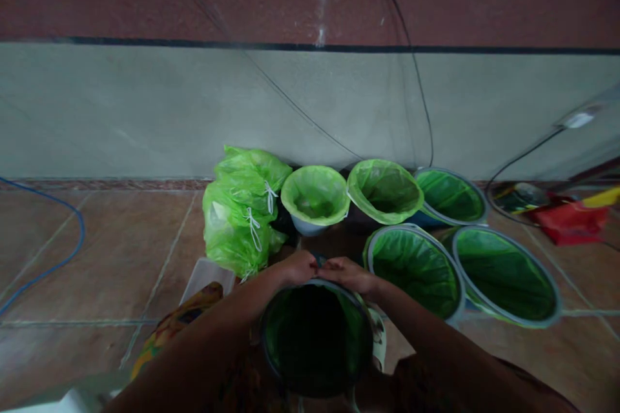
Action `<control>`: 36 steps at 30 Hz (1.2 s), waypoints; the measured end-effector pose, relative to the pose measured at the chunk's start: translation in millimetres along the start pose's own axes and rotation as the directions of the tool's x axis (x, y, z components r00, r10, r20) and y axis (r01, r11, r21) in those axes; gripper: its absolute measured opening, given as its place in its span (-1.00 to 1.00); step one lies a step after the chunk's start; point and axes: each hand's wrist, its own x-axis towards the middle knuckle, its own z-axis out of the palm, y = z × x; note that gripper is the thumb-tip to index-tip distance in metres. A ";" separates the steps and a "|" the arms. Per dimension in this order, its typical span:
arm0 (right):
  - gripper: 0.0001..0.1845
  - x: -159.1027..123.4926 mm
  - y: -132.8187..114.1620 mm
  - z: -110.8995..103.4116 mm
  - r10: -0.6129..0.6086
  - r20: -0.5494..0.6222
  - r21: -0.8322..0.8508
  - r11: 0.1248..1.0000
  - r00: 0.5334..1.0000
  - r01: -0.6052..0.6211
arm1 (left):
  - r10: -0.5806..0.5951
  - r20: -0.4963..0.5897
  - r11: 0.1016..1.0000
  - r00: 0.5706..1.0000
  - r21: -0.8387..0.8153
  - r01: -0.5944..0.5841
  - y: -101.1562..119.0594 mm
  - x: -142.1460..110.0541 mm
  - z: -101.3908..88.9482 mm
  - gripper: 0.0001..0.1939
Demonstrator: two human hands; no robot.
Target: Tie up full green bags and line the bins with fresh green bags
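Note:
A dark round bin [314, 335] with a green liner bag inside stands right below me, its mouth tilted toward me. My left hand [298, 267] and my right hand [349, 273] meet at the bin's far rim. Both have their fingers closed over that edge, thumbs and fingertips nearly touching; the exact grip is partly hidden. Just beyond them are several more bins with green liners: a pale one [314, 197], one beside it [385, 192], and grey-rimmed ones [415, 271] to the right.
Stuffed, tied green bags [242, 213] lie left of the bins, by a clear plastic container [208, 279]. A blue hose [80, 232] curves over the tiled floor. At right sit a red item [571, 222] and a cable [513, 155]. A wall [145, 110] rises behind.

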 end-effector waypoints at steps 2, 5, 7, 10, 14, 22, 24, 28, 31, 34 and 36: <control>-0.46 3.5 0.1 1.6 -0.031 -0.009 -0.055 0.998 0.999 0.030 | 0.006 -0.034 1.000 0.999 0.018 -0.006 1.6 1.9 4.4 -0.82; -0.50 5.4 1.2 0.5 -0.004 0.020 -0.003 1.000 1.000 0.004 | 0.020 -0.036 1.000 0.999 -0.001 -0.020 -0.3 2.6 4.0 -0.82; -0.52 3.2 0.9 -2.7 0.038 0.030 0.042 0.998 0.999 -0.039 | 0.035 0.010 0.999 0.999 -0.029 -0.034 -5.0 1.6 -1.2 -0.82; -0.58 -2.2 -1.3 -10.5 0.080 -0.015 0.067 0.995 0.997 -0.079 | 0.024 0.066 0.997 0.998 -0.068 -0.020 -15.7 -1.6 -11.9 -0.79; -0.59 -6.1 -4.1 -20.3 0.087 -0.089 0.082 0.993 0.992 -0.080 | -0.032 0.081 0.994 0.996 -0.099 0.040 -28.8 -6.7 -20.5 -0.81; -0.50 -2.5 -6.1 -6.0 0.013 -0.020 -0.043 0.999 1.000 -0.014 | 0.033 0.062 0.994 0.998 -0.107 -0.026 -20.5 -7.0 -9.7 -0.80; -0.49 -0.4 -3.8 0.3 0.021 -0.038 -0.073 0.997 0.999 -0.024 | 0.087 0.075 0.994 0.993 -0.071 -0.082 -16.3 -4.9 -8.5 -0.79; -0.49 -0.9 0.6 1.4 0.054 -0.089 -0.013 0.998 0.995 -0.055 | 0.103 0.036 0.995 0.994 -0.023 -0.102 -19.7 -2.0 -16.3 -0.73; -0.51 -4.8 3.0 -7.7 0.062 -0.128 0.015 0.998 0.990 -0.060 | 0.066 0.066 0.998 0.996 -0.011 -0.066 -32.3 -3.5 -26.3 -0.75; -0.51 -8.2 3.6 -16.3 0.044 -0.154 -0.019 0.999 0.987 -0.047 | 0.031 0.089 0.999 0.996 0.037 -0.035 -44.8 -7.0 -31.0 -0.75; -0.50 -8.9 1.2 -17.1 0.017 -0.153 -0.078 0.997 0.988 -0.029 | 0.027 0.085 0.998 0.996 0.055 -0.031 -48.5 -8.4 -29.4 -0.70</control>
